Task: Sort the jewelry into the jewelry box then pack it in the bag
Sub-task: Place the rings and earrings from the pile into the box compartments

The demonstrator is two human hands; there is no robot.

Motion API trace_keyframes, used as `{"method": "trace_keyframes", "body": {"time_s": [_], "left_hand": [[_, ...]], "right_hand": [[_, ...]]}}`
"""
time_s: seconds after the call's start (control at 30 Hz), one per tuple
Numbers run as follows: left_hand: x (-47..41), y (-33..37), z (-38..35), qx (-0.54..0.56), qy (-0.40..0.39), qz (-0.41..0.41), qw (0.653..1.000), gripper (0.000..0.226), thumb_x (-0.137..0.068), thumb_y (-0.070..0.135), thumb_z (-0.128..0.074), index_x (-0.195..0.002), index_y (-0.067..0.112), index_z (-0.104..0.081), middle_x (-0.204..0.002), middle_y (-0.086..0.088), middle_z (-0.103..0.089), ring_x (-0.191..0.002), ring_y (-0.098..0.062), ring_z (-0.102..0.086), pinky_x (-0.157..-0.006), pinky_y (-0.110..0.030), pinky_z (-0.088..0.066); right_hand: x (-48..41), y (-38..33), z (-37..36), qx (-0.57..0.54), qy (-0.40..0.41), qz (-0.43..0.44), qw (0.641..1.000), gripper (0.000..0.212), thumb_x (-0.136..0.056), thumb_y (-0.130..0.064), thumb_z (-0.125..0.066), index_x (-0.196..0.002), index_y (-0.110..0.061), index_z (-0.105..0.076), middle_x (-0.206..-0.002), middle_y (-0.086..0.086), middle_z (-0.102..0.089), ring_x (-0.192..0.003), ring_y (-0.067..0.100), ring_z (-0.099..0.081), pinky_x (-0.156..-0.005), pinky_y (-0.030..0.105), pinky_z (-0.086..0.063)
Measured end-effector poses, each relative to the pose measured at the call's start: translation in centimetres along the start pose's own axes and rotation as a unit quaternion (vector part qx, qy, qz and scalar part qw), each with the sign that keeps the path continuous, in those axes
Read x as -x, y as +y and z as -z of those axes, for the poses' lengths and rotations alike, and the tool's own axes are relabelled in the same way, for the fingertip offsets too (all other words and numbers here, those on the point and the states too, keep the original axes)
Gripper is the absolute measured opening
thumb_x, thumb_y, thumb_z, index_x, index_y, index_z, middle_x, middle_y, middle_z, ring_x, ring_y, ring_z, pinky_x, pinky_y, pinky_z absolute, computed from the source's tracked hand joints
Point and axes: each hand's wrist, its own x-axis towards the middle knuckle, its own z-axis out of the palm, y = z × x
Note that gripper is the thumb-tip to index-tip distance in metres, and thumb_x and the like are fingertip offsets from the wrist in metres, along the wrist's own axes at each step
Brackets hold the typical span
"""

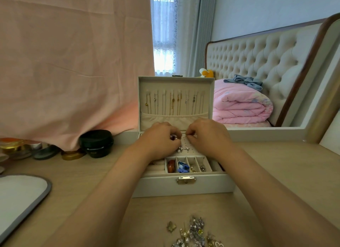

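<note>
Pale wood tabletop (73, 182) across the foreground, backed at left by a draped pink cloth (73, 62). Beyond it a lace-curtained window (163, 35), a grey curtain (202, 35) and, at far right, a tufted cream headboard (257, 53) with a folded pink quilt (239, 103) against it.

Both forearms stretched forward from the near edge into the open white jewelry box (184, 188) at the table's centre, lid upright. Left hand (160, 140) knuckles up over the left of the box's perforated pad (185, 142), fingers curled round a small reddish piece (173, 137). Right hand (207, 134) just beside it, fingertips (189, 134) drawn together in a pinch over the pad's far edge. Contents of that pinch too small to tell.

Along the far left edge, a cluster of jars (12, 145), a gold tin (72, 154) and a round black case (96, 142), all at the cloth's hem. At the near left corner, a white mat (18, 200) with a grey rim. Inside the box lid, thin necklaces (173, 101) hung in a row above a fabric pocket. On the pad between the wrists, a few silver studs (184, 149). Nearer the front wall, divided compartments with red stones (171, 165) and blue beads (183, 167), the leftmost section partly hidden by the left wrist. Metal latch (185, 180) on the front wall. Loose jewelry (195, 232) heaped at the near edge, between the forearms.
</note>
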Motion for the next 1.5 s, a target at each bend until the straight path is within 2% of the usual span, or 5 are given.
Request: {"method": "trace_keyframes", "body": {"time_s": [0.53, 0.7, 1.0, 1.3, 1.5], "left_hand": [[1.1, 0.1, 0.7, 0.034, 0.048, -0.004, 0.998, 0.036, -0.093, 0.043, -0.059, -0.127, 0.033, -0.065, -0.127, 0.008, -0.061, -0.124, -0.013, -0.047, -0.108, -0.041, -0.041], [3.9, 1.2, 2.0, 0.028, 0.070, -0.023, 0.997, 0.028, -0.095, 0.043, -0.058, -0.120, 0.035, -0.067, -0.111, 0.014, -0.058, -0.106, -0.006, -0.051, -0.095, -0.032, -0.046], [10.9, 2.9, 4.3, 0.032, 0.080, -0.068, 0.994, 0.007, -0.093, 0.034, -0.059, -0.087, 0.035, -0.063, -0.082, 0.016, -0.061, -0.077, -0.002, -0.055, -0.068, -0.028, -0.049], [17.6, 1.1, 2.0, 0.015, -0.015, -0.043, 0.999, 0.005, -0.095, 0.037, -0.058, -0.091, 0.039, -0.062, -0.089, 0.019, -0.060, -0.084, 0.000, -0.055, -0.074, -0.021, -0.049], [18.7, -0.5, 0.4, 0.073, -0.003, -0.020, 0.997, 0.007, -0.094, 0.034, -0.061, -0.097, 0.039, -0.066, -0.093, 0.020, -0.064, -0.089, -0.002, -0.058, -0.081, -0.030, -0.053]], "right_hand": [[0.8, 0.6, 1.8, -0.132, -0.054, -0.008, 0.990, 0.023, -0.093, -0.028, -0.060, -0.114, -0.035, -0.069, -0.115, -0.016, -0.066, -0.108, 0.007, -0.059, -0.095, 0.036, -0.051], [2.0, -1.0, 3.7, -0.176, -0.052, 0.020, 0.983, 0.022, -0.091, -0.029, -0.064, -0.110, -0.039, -0.069, -0.106, -0.022, -0.065, -0.105, 0.002, -0.058, -0.095, 0.036, -0.051], [7.5, -4.4, 7.5, -0.239, -0.124, 0.084, 0.959, 0.015, -0.091, -0.024, -0.068, -0.098, -0.035, -0.076, -0.092, -0.020, -0.069, -0.067, -0.018, -0.054, -0.061, 0.009, -0.036], [11.7, -6.4, 6.0, -0.155, -0.242, 0.116, 0.951, 0.014, -0.092, -0.030, -0.067, -0.103, -0.035, -0.075, -0.100, -0.018, -0.071, -0.096, -0.001, -0.062, -0.091, 0.028, -0.052], [12.7, -5.6, 5.6, -0.165, -0.271, 0.085, 0.945, 0.016, -0.093, -0.027, -0.066, -0.100, -0.037, -0.077, -0.088, -0.025, -0.066, -0.075, -0.015, -0.056, -0.066, 0.009, -0.037]]}}
